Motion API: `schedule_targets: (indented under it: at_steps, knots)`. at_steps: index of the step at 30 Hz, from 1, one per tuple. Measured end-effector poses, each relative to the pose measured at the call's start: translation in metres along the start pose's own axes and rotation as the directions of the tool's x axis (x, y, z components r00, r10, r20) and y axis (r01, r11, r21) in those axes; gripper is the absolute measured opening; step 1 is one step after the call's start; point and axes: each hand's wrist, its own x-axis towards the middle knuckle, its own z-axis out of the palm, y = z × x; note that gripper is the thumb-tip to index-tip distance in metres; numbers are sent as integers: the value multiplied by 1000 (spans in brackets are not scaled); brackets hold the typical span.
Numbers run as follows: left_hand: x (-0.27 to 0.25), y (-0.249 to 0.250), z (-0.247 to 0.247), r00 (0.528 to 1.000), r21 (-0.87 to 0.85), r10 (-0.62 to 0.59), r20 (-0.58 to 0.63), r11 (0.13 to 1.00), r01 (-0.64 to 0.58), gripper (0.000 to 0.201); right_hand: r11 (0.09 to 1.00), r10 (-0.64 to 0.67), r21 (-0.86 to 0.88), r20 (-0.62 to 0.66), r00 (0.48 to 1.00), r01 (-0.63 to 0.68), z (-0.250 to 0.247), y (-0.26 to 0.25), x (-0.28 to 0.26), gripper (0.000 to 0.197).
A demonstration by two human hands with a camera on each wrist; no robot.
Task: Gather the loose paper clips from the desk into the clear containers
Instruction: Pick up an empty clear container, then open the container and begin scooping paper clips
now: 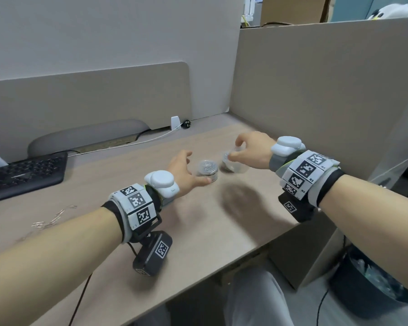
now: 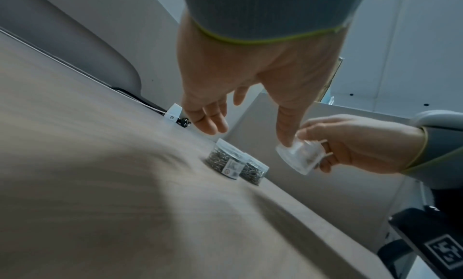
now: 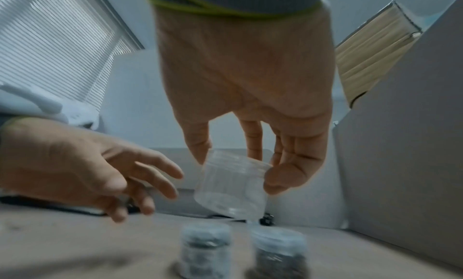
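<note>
A: Head view: desk [image 1: 198, 231], then what?

B: Two full jars [image 1: 207, 171] just beyond my left hand [image 1: 184, 170], which is spread and holds nothing. My right hand [image 1: 250, 152] grips an empty jar [image 3: 233, 186], tilted, above them.

A: And the clips [image 1: 54, 216]?

B: Loose, well behind my left wrist. I'd carry the jar there level, mouth up, and set it beside them.

keyboard [image 1: 25, 176] black, sat at my far left on the desk [image 1: 198, 231] | white cable [image 1: 127, 143] ran along the back edge to a white clip [image 1: 175, 123] beside a black plug [image 1: 186, 123] | grey partition [image 1: 327, 90] stood at my right | dark bin [image 1: 368, 285] on the floor below, contents unclear
</note>
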Motion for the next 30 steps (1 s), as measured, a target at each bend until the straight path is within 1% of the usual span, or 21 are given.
schedule_targets:
  at_steps: [2, 4, 5, 6, 7, 9, 10, 11, 12, 15, 17, 18, 19, 21, 24, 25, 27, 28, 29, 30]
  knots:
    - [-22, 6, -11, 999, -59, 38, 7, 998, -37, 104, 993, -44, 109, 17, 999, 42, -1, -34, -13, 40]
    - [-45, 11, -23, 998, -153, 59, 11, 987, -56, 110, 970, -82, 233, 35, 996, 72, 0, -65, -24, 40]
    - [-56, 11, -29, 998, -212, 69, 4, 975, -67, 109, 954, -99, 290, 48, 994, 81, -1, -81, -31, 40]
    - [-68, 10, -37, 997, -270, 78, -11, 960, -78, 102, 935, -117, 344, 68, 991, 87, 0, -97, -38, 40]
    - [-78, 8, -46, 997, -313, 78, -28, 946, -83, 91, 916, -137, 391, 95, 986, 89, 1, -111, -44, 43]
    - [-93, 2, -60, 996, -372, 59, -63, 925, -78, 67, 880, -185, 463, 131, 974, 105, 5, -134, -51, 56]
    - [-97, 0, -66, 996, -393, 43, -76, 917, -70, 59, 864, -202, 491, 137, 970, 111, 6, -141, -53, 60]
    - [-104, -5, -75, 995, -401, 23, -95, 914, -59, 56, 851, -220, 512, 153, 963, 113, 10, -151, -56, 61]
    - [-112, -11, -83, 994, -403, 5, -106, 914, -47, 57, 833, -246, 540, 170, 954, 118, 14, -160, -59, 57]
    - [-133, -31, -107, 992, -442, -57, -108, 897, 3, 64, 768, -375, 618, 224, 900, 166, 24, -188, -71, 33]
    - [-148, -44, -120, 989, -482, -100, -107, 876, 36, 66, 737, -458, 642, 243, 855, 212, 32, -205, -76, 26]
    - [-153, -47, -124, 988, -492, -112, -102, 869, 47, 66, 721, -480, 657, 248, 841, 217, 35, -211, -78, 24]
    - [-159, -51, -128, 987, -508, -125, -100, 860, 57, 64, 707, -499, 674, 258, 827, 217, 38, -217, -79, 23]
    - [-171, -61, -141, 983, -530, -154, -104, 844, 77, 60, 682, -545, 699, 287, 788, 217, 46, -233, -81, 28]
    - [-187, -76, -154, 969, -516, -209, -131, 849, 113, 59, 661, -591, 722, 334, 734, 204, 60, -250, -84, 35]
    - [-189, -81, -157, 965, -517, -228, -128, 846, 132, 52, 655, -604, 727, 343, 719, 203, 64, -252, -85, 37]
    - [-197, -91, -163, 956, -545, -278, -97, 818, 183, 32, 633, -644, 748, 363, 674, 202, 72, -260, -85, 39]
    - [-199, -94, -165, 952, -563, -297, -79, 801, 203, 26, 619, -652, 760, 357, 669, 198, 74, -261, -83, 38]
    - [-202, -99, -168, 945, -573, -317, -80, 791, 217, 26, 608, -651, 769, 340, 679, 198, 76, -262, -82, 36]
    - [-205, -105, -172, 936, -569, -339, -100, 791, 225, 28, 610, -633, 768, 323, 703, 197, 79, -263, -77, 34]
